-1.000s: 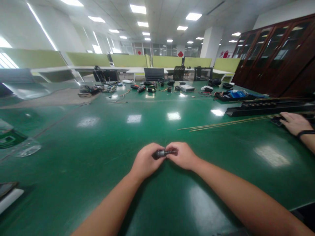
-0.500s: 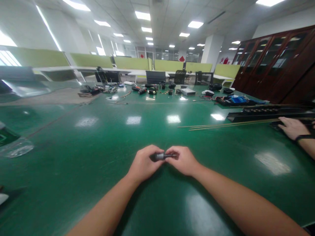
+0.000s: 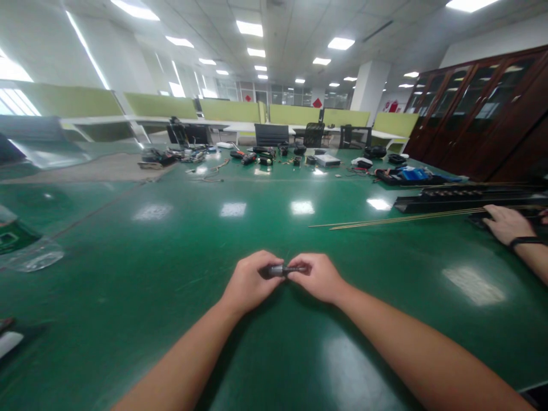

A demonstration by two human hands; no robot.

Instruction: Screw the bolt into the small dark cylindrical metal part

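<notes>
Over the green tabletop (image 3: 274, 354), both hands meet on a small dark cylindrical tool with a grey metal collar and a thin shaft (image 3: 277, 270). Its exact kind is too small and blurred to tell. My left hand (image 3: 249, 283) is closed around the thicker end on the left. With thumb and fingers, my right hand (image 3: 319, 278) pinches the thin shaft on the right. The tool lies roughly level, and the fingers hide parts of both its ends.
Thin brass-coloured rods (image 3: 377, 220) lie at right, near a co-worker's hand (image 3: 507, 224) and black rails (image 3: 428, 202). A clear plastic bottle (image 3: 29, 245) stands at left. Tools (image 3: 249, 158), a silver box (image 3: 327, 160) and a black tray (image 3: 381, 176) line the back.
The camera view has shifted very slightly, bringing the bottle a little further into view at left. Both hands keep the same hold on the cylindrical tool.
</notes>
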